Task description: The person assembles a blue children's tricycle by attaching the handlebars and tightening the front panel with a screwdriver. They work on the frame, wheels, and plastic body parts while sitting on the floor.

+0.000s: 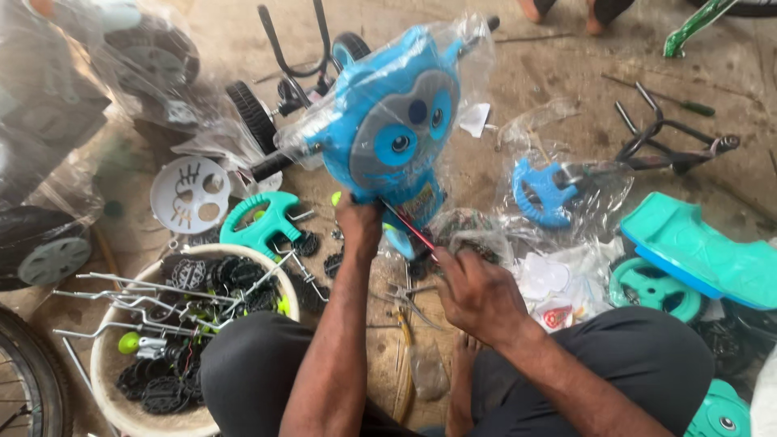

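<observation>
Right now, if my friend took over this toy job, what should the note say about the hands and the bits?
Left hand: grips the bottom of the blue owl-faced panel, held upright, plastic wrap on it.
Right hand: holds a thin red-handled tool, tip at the panel's lower edge.
Nearby: white tub of black parts and metal rods at the left, teal seat at the right.
Done: cannot tell.
Left: the wrap is on, loose parts lie on the floor.

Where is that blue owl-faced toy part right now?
In the head view, the blue owl-faced part, in clear plastic, is upper centre, held from below by the left hand, above the white tub.
</observation>
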